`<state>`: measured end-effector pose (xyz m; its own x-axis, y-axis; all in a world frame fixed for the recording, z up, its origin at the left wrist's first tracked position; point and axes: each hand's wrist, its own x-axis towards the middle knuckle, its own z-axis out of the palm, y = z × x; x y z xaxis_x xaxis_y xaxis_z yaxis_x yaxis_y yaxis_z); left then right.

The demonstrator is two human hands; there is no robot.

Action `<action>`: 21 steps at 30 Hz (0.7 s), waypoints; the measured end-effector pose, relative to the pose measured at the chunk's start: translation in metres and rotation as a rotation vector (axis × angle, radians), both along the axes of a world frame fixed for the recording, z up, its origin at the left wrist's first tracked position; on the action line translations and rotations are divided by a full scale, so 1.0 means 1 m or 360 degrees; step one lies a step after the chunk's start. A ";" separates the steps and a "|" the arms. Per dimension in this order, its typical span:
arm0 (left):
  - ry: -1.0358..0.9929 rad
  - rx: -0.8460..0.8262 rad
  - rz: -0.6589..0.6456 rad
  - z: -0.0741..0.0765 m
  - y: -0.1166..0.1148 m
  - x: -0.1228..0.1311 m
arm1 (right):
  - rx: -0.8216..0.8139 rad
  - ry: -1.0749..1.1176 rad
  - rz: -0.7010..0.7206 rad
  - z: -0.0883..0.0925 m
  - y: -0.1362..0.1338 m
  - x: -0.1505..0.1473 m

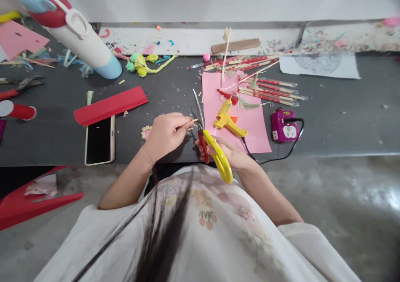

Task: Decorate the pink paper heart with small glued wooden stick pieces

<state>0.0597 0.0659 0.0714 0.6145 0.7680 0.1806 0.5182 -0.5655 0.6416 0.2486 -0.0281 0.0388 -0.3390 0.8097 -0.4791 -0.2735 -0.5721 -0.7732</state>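
Observation:
My left hand (167, 134) is closed in a pinch on a thin wooden stick (191, 123) whose tip pokes out to the right, at the base of the scissor blades. My right hand (229, 153) grips scissors (215, 153) with yellow and red handles; the blades (198, 107) are parted and point away from me, just beside the stick. Both hands hover over the near edge of the dark table (328, 119). A small scalloped tan piece (145, 131) lies under my left hand.
A yellow glue gun (227, 119) rests on pink paper (250, 123), cabled past a purple box (283, 126). Paper-wrapped sticks (268, 88) lie behind. A phone (100, 140) and red folded paper (111, 105) sit left, a white-and-blue bottle (84, 44) behind them.

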 end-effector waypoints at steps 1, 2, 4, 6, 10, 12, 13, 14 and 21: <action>-0.0048 -0.0047 0.0022 -0.002 0.001 0.001 | -0.0044 0.0042 -0.0009 0.002 0.002 0.000; -0.0085 -0.0086 0.0044 -0.005 0.002 0.002 | -0.0084 0.0078 -0.0016 0.004 0.003 -0.001; -0.0151 -0.0150 0.0079 -0.010 0.004 0.004 | -0.0145 0.0151 -0.0069 0.004 0.007 -0.001; -0.0209 -0.0209 0.0094 -0.015 0.004 0.007 | -0.0199 0.0209 -0.0164 0.000 0.011 0.000; -0.0243 -0.0307 0.0236 -0.023 0.005 0.011 | -0.0226 0.0210 -0.0245 -0.006 0.016 0.005; -0.0216 -0.0314 0.0318 -0.026 0.006 0.012 | -0.0227 0.0183 -0.0229 -0.004 0.017 0.007; -0.0209 -0.0315 0.0343 -0.027 0.006 0.012 | -0.0224 0.0168 -0.0218 -0.002 0.017 0.008; -0.0207 -0.0318 0.0363 -0.028 0.007 0.011 | -0.0221 0.0154 -0.0205 -0.001 0.017 0.009; -0.0337 -0.0368 0.0510 -0.019 0.003 0.004 | -0.0229 -0.0002 -0.0182 -0.002 0.013 0.006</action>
<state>0.0634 0.0684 0.0527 0.3070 0.9485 0.0781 0.4876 -0.2272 0.8430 0.2546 -0.0149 0.0364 -0.2481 0.7659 -0.5932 -0.3422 -0.6421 -0.6860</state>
